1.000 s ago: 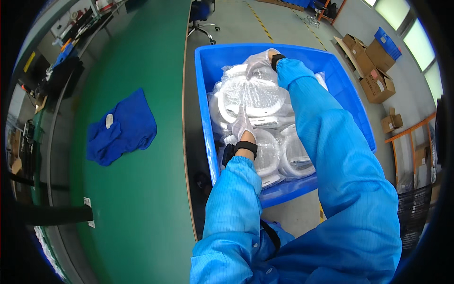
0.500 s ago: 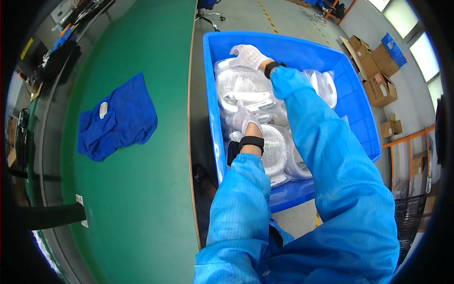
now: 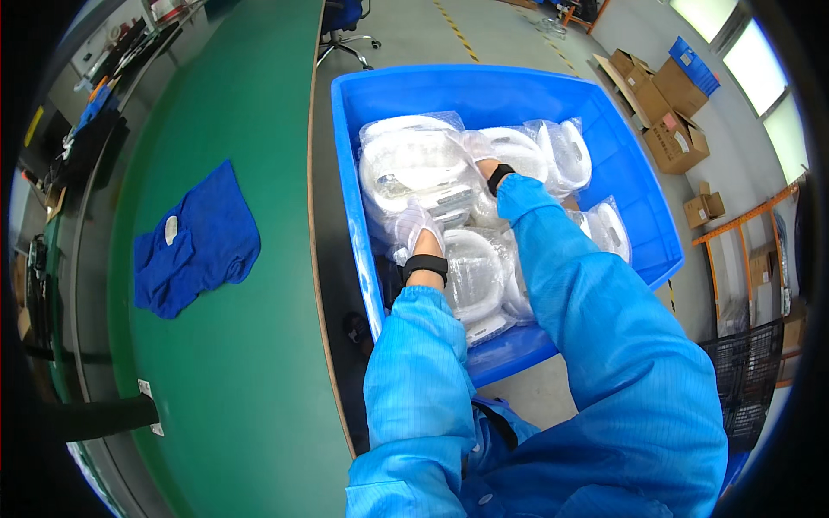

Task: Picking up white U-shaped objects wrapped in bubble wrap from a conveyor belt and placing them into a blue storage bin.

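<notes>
Inside a large blue plastic bin [image 3: 509, 79] lie several rounded white frame-like parts in clear plastic bags. My left hand [image 3: 416, 226], in a thin white glove, grips the near edge of a bagged white part [image 3: 406, 166] at the bin's far left. My right hand [image 3: 477, 148], gloved the same way, holds the right side of that bag, its fingers partly lost against the shiny plastic. Just below my hands lies another bagged white part [image 3: 473, 274]. More bagged parts [image 3: 566, 155] rest toward the far right.
A green-topped table [image 3: 242, 371] runs along the bin's left side, with a crumpled blue cloth [image 3: 203, 246] on it. Cardboard boxes [image 3: 676, 142] stand by the right wall, near an orange rack [image 3: 749, 210]. A wheeled chair [image 3: 343, 26] is beyond the bin.
My right hand has moved from the bagged part's far edge to its right side. My left hand stays at the near edge. The whole view has shifted slightly.
</notes>
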Tool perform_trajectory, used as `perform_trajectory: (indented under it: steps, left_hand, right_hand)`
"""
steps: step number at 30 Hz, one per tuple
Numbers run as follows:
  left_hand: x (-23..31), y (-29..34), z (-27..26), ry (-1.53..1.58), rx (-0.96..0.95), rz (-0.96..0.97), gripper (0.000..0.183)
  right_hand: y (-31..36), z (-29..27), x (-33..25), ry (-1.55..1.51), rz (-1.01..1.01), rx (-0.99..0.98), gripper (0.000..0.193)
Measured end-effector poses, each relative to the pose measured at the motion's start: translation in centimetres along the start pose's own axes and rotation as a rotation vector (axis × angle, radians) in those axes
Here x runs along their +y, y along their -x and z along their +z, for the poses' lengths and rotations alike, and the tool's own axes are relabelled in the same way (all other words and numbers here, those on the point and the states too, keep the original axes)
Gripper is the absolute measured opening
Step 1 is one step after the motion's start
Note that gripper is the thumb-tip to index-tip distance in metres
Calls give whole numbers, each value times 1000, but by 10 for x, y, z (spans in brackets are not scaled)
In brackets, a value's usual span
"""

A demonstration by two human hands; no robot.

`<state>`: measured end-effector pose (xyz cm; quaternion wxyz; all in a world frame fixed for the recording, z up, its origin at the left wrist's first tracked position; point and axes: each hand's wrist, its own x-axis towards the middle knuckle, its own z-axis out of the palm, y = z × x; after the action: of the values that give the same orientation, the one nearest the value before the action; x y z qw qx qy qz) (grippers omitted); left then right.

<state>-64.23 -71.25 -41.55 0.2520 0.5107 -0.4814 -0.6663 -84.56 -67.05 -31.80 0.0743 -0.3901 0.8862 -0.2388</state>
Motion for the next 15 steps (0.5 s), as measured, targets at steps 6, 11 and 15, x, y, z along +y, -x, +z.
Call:
perform_trajectory:
  steps: [6,11,15]
  left_hand:
    - [81,66,-25,-625,29,26,72]
    - [123,99,-14,666,61,-339,50]
    - [109,82,-52,658,219,-349,37]
  right_hand:
    - [24,12,-39,171,97,226,89]
    - [8,-19,19,109,-229,-10,85]
    - [60,4,-38,-157,-101,-48,76]
